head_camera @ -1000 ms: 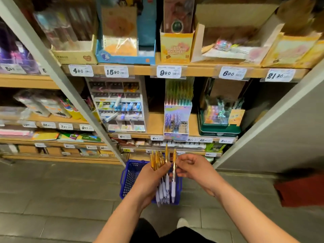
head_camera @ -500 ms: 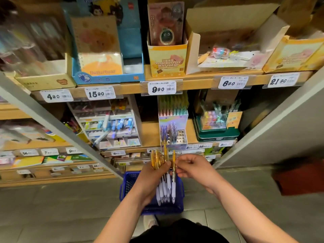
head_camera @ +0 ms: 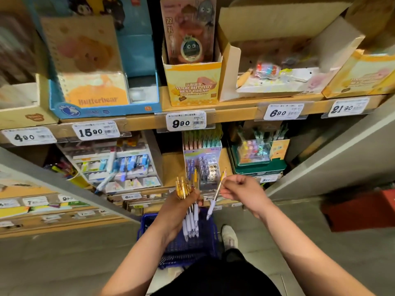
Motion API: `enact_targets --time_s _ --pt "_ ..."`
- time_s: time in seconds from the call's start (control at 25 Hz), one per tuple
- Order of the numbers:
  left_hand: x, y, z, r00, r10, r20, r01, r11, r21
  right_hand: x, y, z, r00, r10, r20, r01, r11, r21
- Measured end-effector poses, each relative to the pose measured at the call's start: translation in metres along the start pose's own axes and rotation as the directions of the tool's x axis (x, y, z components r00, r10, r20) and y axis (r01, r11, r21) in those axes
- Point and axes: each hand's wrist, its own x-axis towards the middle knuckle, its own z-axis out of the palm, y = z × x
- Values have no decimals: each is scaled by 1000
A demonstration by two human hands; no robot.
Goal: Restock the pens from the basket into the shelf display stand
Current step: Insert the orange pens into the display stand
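Note:
My left hand (head_camera: 180, 208) grips a bundle of pens (head_camera: 188, 201) with amber tops and white-lilac grips, tips pointing down. My right hand (head_camera: 241, 193) pinches a single pen (head_camera: 215, 197) of the same kind, held slanted just to the right of the bundle and apart from it. Below both hands a blue basket (head_camera: 188, 246) sits on the floor, partly hidden by my left arm. Straight ahead on the middle shelf stands the pen display stand (head_camera: 203, 161), pastel coloured, with pens in its slots.
A white tiered stand (head_camera: 115, 163) with blue pens is left of the display, a green box (head_camera: 256, 159) right of it. Boxed goods fill the top shelf above price tags (head_camera: 186, 121). A grey upright (head_camera: 320, 154) rises at right. My shoe (head_camera: 229, 236) is beside the basket.
My right hand has drawn one pen out of the bundle and moved it to the right. The view has tilted up and closer to the shelves.

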Motion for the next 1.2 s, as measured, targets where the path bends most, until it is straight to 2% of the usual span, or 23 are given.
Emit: enact_targets --time_s 0.08,0.24,0.36,0.44,0.72,0.84,0.96,1.08,1.2 --pt "9 3 7 1000 -12 -28 10 999 -43 24 -6 -19 995 -48 -88 44 998 -49" --pt "27 5 20 995 -55 -86 44 991 -126 72 -11 -31 927 -273 -255 171 917 -360" --pt "37 4 24 989 -70 -128 52 989 -141 100 -8 -22 881 -415 -227 273 837 -474" --pt "38 3 25 988 -67 -142 46 988 -149 114 -4 -15 875 -453 -170 306 790 -531" --pt "44 9 26 981 -90 -174 63 985 -159 140 13 -6 871 -491 -5 338 607 -719" --pt "45 14 26 981 -99 -168 67 980 -188 145 17 0 896 -442 39 294 526 -798" --pt "45 16 25 984 -89 -154 58 978 -199 149 21 6 938 -346 6 186 488 -853" --pt "45 16 21 983 -90 -161 55 977 -206 150 17 11 947 -317 -41 120 472 -873" --pt "45 16 20 984 -81 -161 49 980 -194 151 9 15 968 -233 -92 37 496 -868"
